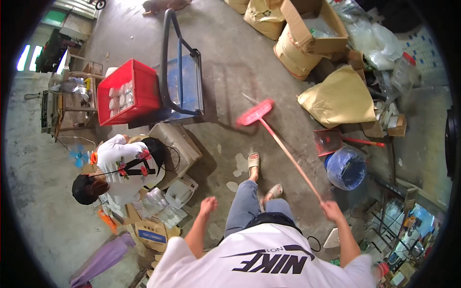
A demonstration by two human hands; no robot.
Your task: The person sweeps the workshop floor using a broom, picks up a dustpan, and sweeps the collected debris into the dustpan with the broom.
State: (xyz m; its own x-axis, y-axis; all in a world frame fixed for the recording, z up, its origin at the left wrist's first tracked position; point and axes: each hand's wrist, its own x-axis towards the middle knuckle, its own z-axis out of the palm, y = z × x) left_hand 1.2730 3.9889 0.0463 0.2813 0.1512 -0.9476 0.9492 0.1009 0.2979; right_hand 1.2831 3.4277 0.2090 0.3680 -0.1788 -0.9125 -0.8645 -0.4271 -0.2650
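Head view: we mark the pink broom (289, 155) on a slant, long axis running from the right hand (329, 210) forward and leftward to the bristle head (256, 112), ahead of the feet. Right hand is wrapped around the handle's near end. Left hand (208, 204) is off the broom, well apart to the left; nothing shows in it, finger closure too small to tell. So right is nearer. Red dustpan (328, 142) lies right of the handle, ahead of the right hand, apart from the broom.

The broom (256, 113), red-headed with a long pinkish handle, slants forward-left across the floor (230, 53).
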